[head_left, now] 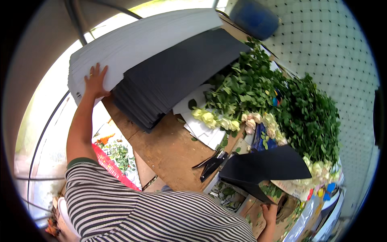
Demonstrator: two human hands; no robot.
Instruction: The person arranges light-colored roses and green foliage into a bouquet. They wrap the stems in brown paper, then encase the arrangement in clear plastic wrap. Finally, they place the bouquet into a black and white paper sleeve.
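- Striped knit fabric of the person's shirt (141,213) fills the lower edge, closest to the lens.
- Right hand (269,213), low at the bench's near right edge, pinches a folded matte black sheet (264,167) by its lower corner; the sheet is stiff and flat, with sharp angular corners.
- Left hand (96,82) lies flat, fingers spread wide, on the end of a thick stack of white sheets (137,44) at the bench's far left corner, holding nothing.
- A stack of black sheets (177,76) leans against the white one, edges fanned like steps.
- A black metal stapler (213,163) rests on the bare worn wood of the bench (169,149), just left of the held sheet.
- Pale cream roses (225,121) with dense leafy stems (282,101) are heaped along the bench's right side, over loose white paper pieces (201,131).
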